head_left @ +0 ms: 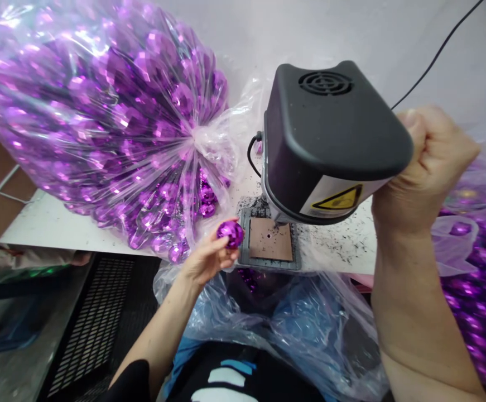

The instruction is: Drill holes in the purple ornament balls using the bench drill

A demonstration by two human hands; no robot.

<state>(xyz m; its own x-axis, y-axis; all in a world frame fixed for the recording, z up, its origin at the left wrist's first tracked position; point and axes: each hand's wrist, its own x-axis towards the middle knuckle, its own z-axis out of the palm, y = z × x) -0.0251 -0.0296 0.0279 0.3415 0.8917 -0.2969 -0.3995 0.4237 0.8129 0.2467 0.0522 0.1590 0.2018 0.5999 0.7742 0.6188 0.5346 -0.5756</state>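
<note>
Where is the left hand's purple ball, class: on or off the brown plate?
Off: the left hand holds the ball beside the brown plate, whose hole shows uncovered.

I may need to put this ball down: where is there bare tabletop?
The table shows a bare strip at left, between the big bag and the table's front edge. Right of the grey base, toward the right forearm, it is open but strewn with black scraps. It is crowded between bag and base, where the left hand holds the ball.

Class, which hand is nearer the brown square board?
Left: the left hand is just left of the brown square board; the right hand is higher and farther right.
</note>
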